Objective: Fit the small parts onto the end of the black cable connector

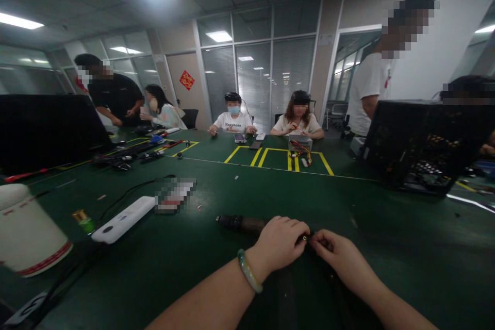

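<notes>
My left hand (279,241) is curled shut over a dark, long tool-like object (242,224) that lies on the green table (232,191) and sticks out to the left. A green bangle sits on that wrist. My right hand (340,258) pinches something small and shiny at the fingertips, right against my left hand's fingers. What the small thing is I cannot make out. Dark straps or cables run from under both hands toward me.
A white power bank (122,219) with a black cable, a small green bottle (83,220) and a white cup (27,232) lie at left. A black computer case (425,139) stands at right. Several people sit or stand around the far side.
</notes>
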A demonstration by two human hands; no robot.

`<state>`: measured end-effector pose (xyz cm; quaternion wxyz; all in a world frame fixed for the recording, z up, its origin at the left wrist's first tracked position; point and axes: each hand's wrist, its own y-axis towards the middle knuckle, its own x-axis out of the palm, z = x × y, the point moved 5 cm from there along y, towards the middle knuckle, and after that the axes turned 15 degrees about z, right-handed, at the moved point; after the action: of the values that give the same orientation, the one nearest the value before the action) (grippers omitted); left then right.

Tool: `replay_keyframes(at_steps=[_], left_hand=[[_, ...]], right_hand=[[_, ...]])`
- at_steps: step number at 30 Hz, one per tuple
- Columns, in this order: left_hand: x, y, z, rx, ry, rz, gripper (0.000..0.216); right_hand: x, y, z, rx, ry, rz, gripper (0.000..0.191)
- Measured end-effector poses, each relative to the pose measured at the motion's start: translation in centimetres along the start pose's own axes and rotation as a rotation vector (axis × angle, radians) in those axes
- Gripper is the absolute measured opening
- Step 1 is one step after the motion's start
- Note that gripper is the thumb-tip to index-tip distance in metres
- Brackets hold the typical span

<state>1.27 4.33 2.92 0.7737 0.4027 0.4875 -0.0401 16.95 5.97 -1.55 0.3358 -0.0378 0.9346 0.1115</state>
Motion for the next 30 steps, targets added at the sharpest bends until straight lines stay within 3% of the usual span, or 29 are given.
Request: replay_keyframes(at_steps=[30], left_hand=[[0.2,-0.1,-0.1,0.004,0.017,-0.018,0.009]], right_hand=[[-0.4,-0.3,-1.1,0.004,0.005,0.002,0.024]])
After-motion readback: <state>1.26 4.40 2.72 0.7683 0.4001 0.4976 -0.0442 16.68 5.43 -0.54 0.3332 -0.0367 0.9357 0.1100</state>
